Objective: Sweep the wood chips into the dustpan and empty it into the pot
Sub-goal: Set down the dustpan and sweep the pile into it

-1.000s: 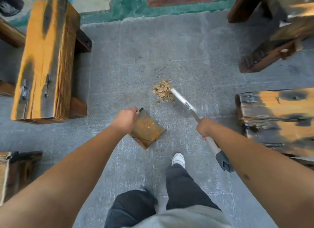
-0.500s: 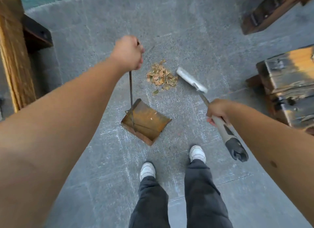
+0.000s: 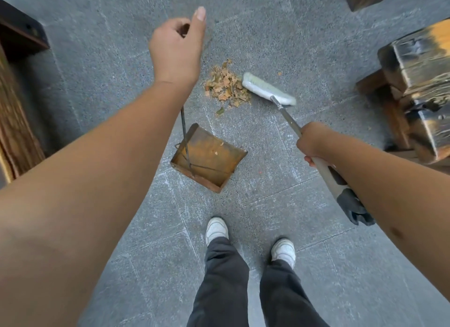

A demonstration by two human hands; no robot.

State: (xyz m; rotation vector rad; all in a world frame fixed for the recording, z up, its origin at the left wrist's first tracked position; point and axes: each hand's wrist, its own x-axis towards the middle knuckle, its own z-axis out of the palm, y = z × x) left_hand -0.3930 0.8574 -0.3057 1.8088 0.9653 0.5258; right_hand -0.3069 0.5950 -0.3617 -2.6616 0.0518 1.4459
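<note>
Left hand: my left hand (image 3: 176,50) was raised in the upper middle of the frame, loosely curled with the thumb sticking up; I could not tell whether it gripped the dustpan's thin rod, which disappeared behind my wrist.
Right hand: my right hand (image 3: 314,144) was wrapped tight around the broom handle (image 3: 289,119), right of centre.
Dustpan: the rusty orange dustpan (image 3: 209,157) sat flat on the floor (image 3: 280,22) at the centre of the frame, its open edge facing the upper right, a couple of small flecks inside it.
Dustpan rod: a dark thin rod (image 3: 184,131) rose from the pan's back corner toward my left wrist.
Wood chips: the wood chips (image 3: 226,84) lay in a small heap on the floor above the dustpan, apart from it.
Broom head: the pale broom head (image 3: 267,89) rested on the floor, its left end touching the heap's right edge.
Shoes: my white shoes (image 3: 216,229) stood below the dustpan.
Benches: dark wooden benches (image 3: 418,83) sat at the right edge and left edge.
</note>
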